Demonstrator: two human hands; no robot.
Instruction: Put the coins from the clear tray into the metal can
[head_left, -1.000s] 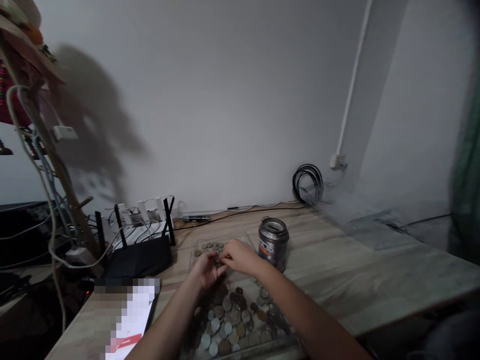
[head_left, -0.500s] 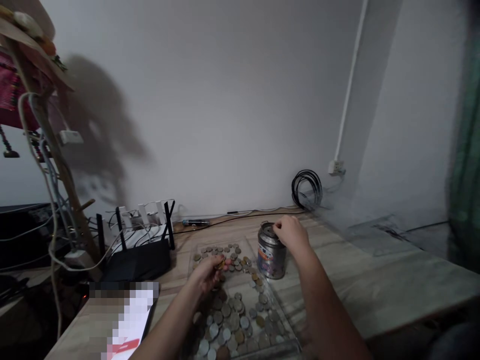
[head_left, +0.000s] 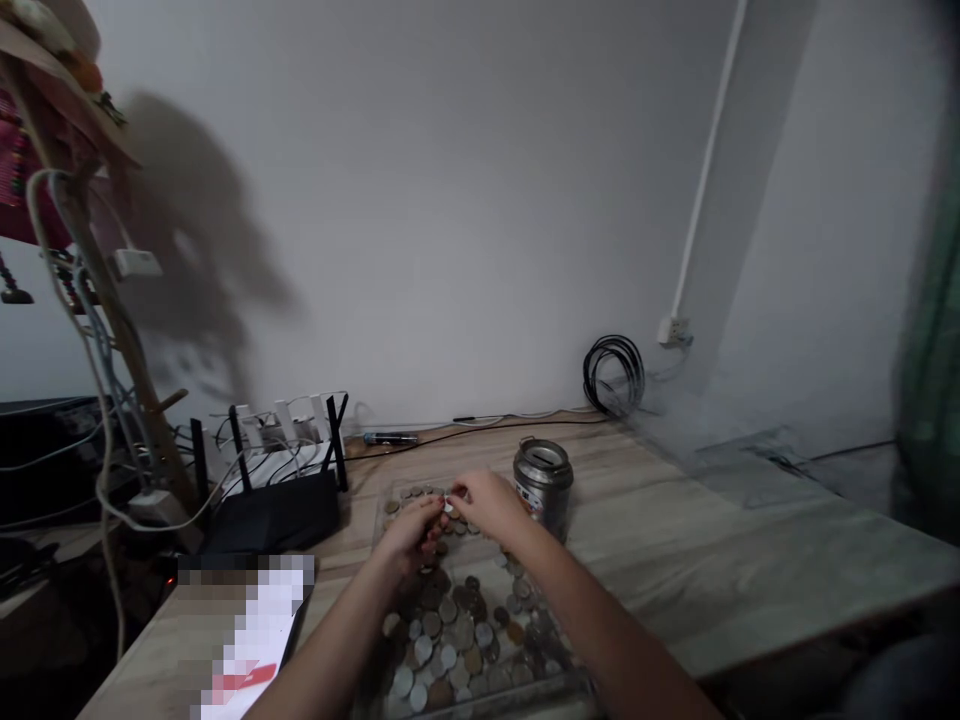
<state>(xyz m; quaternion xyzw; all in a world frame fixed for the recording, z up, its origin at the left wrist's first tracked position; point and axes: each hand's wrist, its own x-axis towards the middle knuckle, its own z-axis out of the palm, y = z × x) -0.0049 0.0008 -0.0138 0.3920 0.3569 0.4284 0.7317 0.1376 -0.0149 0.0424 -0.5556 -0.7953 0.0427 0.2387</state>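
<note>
A clear flat tray on the wooden table holds many loose coins. My left hand hovers over the tray's far part, fingers curled around some coins. My right hand meets it there and pinches a single pale coin from the left hand's fingertips. A metal tin money box with a slot in its lid stands just right of my right hand, beside the tray.
A black router with antennas and tangled white cables sits at the left. A phone lies at the near left. A pen and a black cable coil lie by the wall. The table's edge runs along the right.
My right hand went from the tray to the slot of the tin and has come back to my left hand, pinching another coin. The left hand stayed over the tray.
</note>
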